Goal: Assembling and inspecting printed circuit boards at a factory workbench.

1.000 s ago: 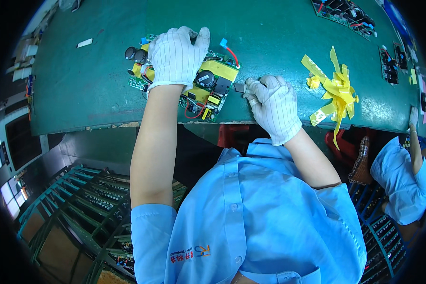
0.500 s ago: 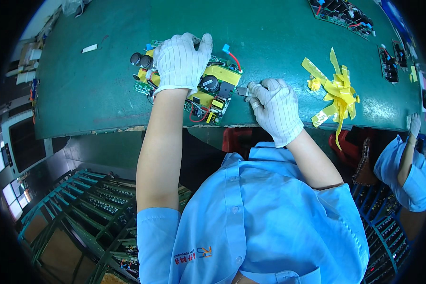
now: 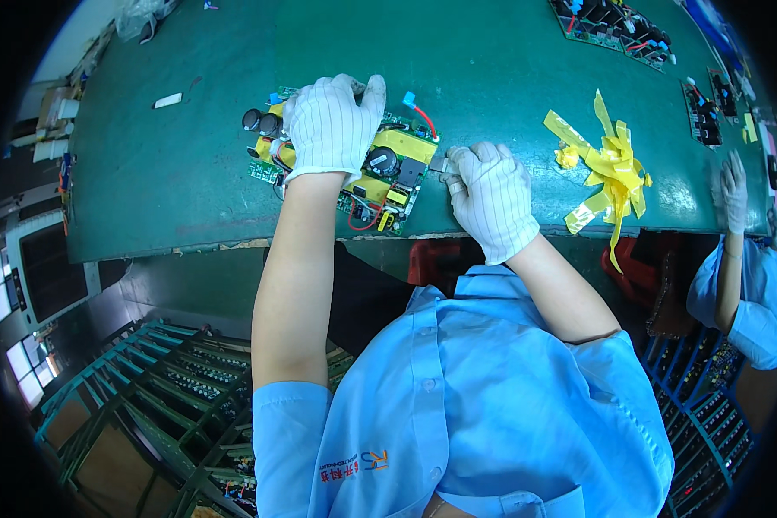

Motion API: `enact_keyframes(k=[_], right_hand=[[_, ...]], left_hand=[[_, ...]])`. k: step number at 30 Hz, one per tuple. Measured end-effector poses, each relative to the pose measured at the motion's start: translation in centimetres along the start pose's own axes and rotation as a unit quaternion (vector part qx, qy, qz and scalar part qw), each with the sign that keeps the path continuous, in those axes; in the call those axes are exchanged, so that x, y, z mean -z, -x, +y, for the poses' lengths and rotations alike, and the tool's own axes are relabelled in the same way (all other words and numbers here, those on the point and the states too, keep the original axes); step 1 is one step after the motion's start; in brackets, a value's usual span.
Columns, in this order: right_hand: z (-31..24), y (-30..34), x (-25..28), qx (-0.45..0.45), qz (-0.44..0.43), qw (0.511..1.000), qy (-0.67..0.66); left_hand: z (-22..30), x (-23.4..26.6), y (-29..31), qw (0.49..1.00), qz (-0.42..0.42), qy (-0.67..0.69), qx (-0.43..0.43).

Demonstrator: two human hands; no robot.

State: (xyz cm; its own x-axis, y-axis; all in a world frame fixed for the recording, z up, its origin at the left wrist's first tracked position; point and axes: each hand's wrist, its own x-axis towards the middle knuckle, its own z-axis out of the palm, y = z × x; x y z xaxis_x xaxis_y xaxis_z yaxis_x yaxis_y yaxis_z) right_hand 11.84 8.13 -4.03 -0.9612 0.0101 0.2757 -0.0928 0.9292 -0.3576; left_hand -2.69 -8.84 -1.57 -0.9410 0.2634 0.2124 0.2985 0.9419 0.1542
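Observation:
A green circuit board [image 3: 410,198] with yellow tape, black round parts and coloured wires lies on the table ahead of me. My left hand [image 3: 335,121], in a white striped glove, covers its middle and holds it, with fingers curled toward the far edge. My right hand [image 3: 489,194], gloved alike, is just right of the board. It pinches a flat grey metal blade [image 3: 438,164] whose end meets the board's right edge. The rest of that tool is hidden in my fist. A red wire with a blue connector [image 3: 409,99] rises from the board's far right corner.
Strips of yellow tape [image 3: 617,173] lie bunched on the green table [image 3: 233,207] at right. More circuit boards [image 3: 613,33] stand at the far right. A small white piece [image 3: 167,100] lies at left. A co-worker's gloved hand [image 3: 734,192] is at the right edge; racks [image 3: 155,406] stand below.
My hands and the board keep nearly the same places, with the whole view slightly shifted. The co-worker's gloved hand at right has moved up over the table.

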Motion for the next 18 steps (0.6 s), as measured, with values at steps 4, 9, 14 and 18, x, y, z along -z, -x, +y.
enact_keyframes(k=[4,9,14,18], right_hand=[[0.9,-1.0,0.1,0.052,-0.005,0.998,-0.019],[1.3,-3.1,1.7,0.17,-0.162,0.97,0.058],[1.0,-5.0,3.0,0.175,-0.307,0.934,0.051],[0.6,-7.2,4.0,0.178,-0.324,0.928,-0.042]], left_hand=[[0.1,-0.2,-0.1,1.0,0.022,0.001,-0.008],[0.2,0.1,0.0,1.0,0.024,-0.005,-0.003],[0.3,0.3,0.1,1.0,0.011,0.0,0.008],[0.1,0.3,0.2,0.999,0.033,-0.018,-0.003]])
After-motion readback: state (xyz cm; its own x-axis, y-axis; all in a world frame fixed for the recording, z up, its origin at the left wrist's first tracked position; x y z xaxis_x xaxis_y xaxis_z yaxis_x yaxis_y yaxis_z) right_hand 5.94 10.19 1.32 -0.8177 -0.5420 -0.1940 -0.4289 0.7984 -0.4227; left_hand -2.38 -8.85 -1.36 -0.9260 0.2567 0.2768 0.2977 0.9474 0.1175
